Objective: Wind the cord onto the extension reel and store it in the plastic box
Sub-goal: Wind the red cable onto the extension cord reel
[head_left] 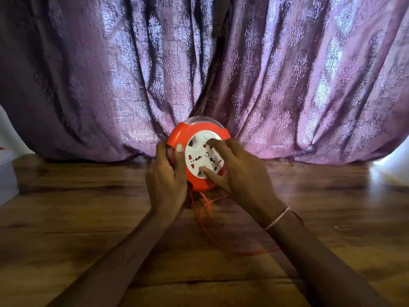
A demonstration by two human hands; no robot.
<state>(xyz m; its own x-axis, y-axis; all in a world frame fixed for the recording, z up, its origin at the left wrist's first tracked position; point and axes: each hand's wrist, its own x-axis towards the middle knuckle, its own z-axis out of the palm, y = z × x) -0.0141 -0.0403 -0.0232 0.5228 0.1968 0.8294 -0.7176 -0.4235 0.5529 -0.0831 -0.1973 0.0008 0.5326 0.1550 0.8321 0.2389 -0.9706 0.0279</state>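
Orange-red plastic marks the extension reel [183, 134], which stands on edge on the wood-grain floor [88, 218], its white socket face [199, 156] turned toward the camera. The left hand [166, 173] grips the reel's left rim, fingers curled behind and thumb over the front. The right hand [239, 171] lies spread on the socket face, a fingertip near its top and the thumb near its bottom, pressing rather than clasping.

This looks like the winding step: much of the thin red cord [250, 253] lies in loose loops on the floor just below the reel, trailing toward the right forearm. The next move probably calls for turning the face with the right hand while the left steadies the housing, and for letting the slack feed in without snagging under the reel or the arm.

Directly behind the reel hangs a purple patterned curtain [287, 74], its hem on the floor, so there is little room that way. Bare floor lies left, right and in front of the reel. A pale translucent shape [6, 176] far left of the reel may be the plastic box, but it is too blurred and cut off to tell.
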